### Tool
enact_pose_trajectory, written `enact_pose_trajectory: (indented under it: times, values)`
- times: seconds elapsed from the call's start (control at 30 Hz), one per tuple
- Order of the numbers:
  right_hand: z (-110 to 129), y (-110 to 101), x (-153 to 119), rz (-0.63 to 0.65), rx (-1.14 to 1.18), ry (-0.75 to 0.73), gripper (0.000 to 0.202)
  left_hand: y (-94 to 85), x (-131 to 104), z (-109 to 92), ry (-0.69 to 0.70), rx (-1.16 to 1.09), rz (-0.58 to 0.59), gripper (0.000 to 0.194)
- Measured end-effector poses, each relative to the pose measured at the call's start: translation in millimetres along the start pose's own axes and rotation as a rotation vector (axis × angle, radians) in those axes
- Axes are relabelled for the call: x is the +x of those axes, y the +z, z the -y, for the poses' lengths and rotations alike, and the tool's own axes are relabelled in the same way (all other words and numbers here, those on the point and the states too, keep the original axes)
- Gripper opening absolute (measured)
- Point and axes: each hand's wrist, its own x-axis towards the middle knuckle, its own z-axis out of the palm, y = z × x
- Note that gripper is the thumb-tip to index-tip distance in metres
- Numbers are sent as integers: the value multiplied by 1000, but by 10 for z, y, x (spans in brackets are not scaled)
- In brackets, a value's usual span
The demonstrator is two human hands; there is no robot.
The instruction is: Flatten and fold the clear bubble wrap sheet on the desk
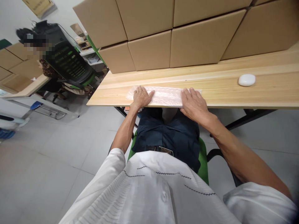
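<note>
A strip of pinkish, see-through bubble wrap point(165, 95) lies flat along the front edge of the wooden table point(224, 93). My left hand point(142, 96) rests on its left part, fingers stretched forward and thumb out to the side. Over the right part lies my right hand point(193, 102), palm down with its fingers extended. Both hands press on the wrap from above without gripping it. Whether anything lies under or inside the wrap, I cannot tell.
Stacked cardboard boxes point(149, 49) line the back of the table. A small white rounded case point(247, 80) sits at the right. On the left, a person sits by a black and green mesh chair point(70, 62) at another desk point(35, 85) holding boxes.
</note>
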Motion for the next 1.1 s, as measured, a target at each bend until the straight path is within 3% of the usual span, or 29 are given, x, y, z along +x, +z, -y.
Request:
enact_pose_trajectory:
  times: [0.47,0.87,1.1]
  values:
    - [46,-39,-13,1,15,10,110,9,46,-9,-69,-26,4,103]
    - [80,-49,3,-9,35,19,113,24,47,-19,-92,-12,-104,101]
    - [115,-122,10,14,77,31,119,14,85,30,-91,12,-55,107]
